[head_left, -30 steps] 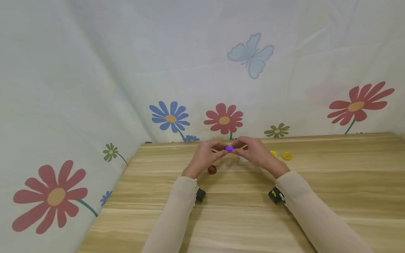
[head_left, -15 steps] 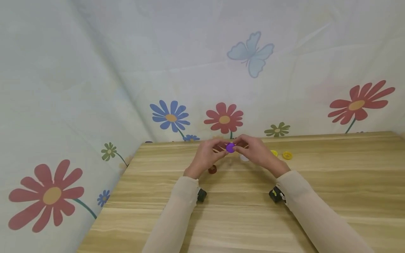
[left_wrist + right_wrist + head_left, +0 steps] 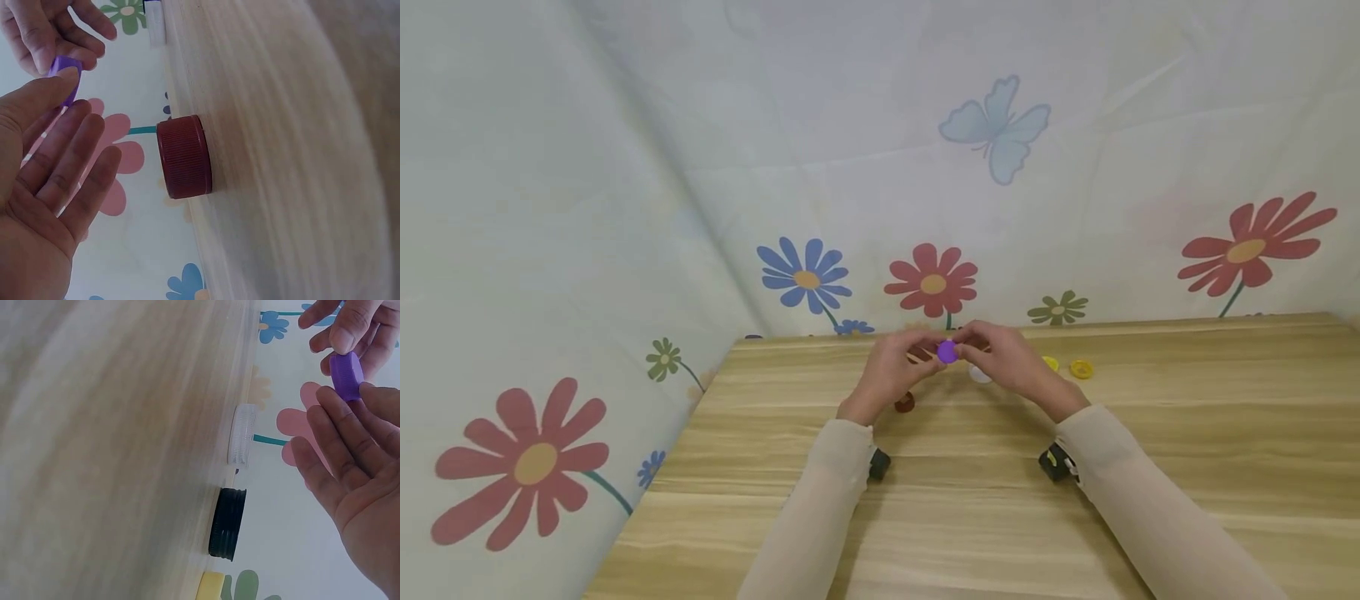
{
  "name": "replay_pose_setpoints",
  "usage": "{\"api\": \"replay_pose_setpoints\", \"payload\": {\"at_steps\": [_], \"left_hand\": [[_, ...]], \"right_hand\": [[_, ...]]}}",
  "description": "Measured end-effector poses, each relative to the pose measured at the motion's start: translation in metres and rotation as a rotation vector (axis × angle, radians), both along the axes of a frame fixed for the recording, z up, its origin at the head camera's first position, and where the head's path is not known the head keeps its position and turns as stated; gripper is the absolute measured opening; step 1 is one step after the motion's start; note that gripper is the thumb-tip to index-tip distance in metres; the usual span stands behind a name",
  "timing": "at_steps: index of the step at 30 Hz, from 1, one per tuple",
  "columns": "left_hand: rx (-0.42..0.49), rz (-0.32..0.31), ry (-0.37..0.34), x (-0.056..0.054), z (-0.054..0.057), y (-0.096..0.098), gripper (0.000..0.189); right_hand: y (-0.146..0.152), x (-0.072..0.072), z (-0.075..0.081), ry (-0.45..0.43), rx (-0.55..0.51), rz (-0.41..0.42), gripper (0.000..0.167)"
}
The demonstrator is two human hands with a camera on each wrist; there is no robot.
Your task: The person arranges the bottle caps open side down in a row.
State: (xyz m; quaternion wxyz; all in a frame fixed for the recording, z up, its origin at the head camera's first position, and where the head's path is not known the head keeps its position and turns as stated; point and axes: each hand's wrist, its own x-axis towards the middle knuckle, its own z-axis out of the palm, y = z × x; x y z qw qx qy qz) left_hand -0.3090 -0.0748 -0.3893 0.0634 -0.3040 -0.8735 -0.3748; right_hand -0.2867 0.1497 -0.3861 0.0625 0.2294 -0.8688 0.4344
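A purple bottle cap [image 3: 947,352] is held above the far part of the table, its flat top facing the head camera. My left hand [image 3: 889,373] pinches one side of it between thumb and fingertips. From the other side, my right hand [image 3: 1006,360] pinches the same cap. In both wrist views the other fingers of each hand spread loosely. On the table below the left hand sits a dark red ribbed cap [image 3: 185,156]. Close to the right hand stand a clear ribbed cap [image 3: 242,436] and a black cap [image 3: 227,525]; the right hand hides the black one in the head view.
Two yellow caps, one partly behind the right wrist [image 3: 1051,363] and a second yellow cap [image 3: 1081,368] farther right, lie on the wooden table [image 3: 955,517]. A flower-printed cloth [image 3: 850,167] hangs along the table's back and left.
The purple cap has tilted in my fingers, from showing its ribbed side to showing its flat round top. Both hands stay almost in place, still pinching it.
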Motion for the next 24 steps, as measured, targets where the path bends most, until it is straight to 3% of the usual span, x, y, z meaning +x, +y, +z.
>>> {"api": "replay_pose_setpoints", "payload": {"at_steps": [12, 24], "left_hand": [[-0.004, 0.011, 0.001, -0.0007, -0.0008, -0.0019, 0.029], [0.009, -0.003, -0.021, -0.0003, -0.0032, -0.0034, 0.027]], "right_hand": [[0.0002, -0.0006, -0.0006, -0.028, 0.020, 0.048, 0.029], [-0.0021, 0.0012, -0.0004, -0.029, 0.019, 0.034, 0.029]]}}
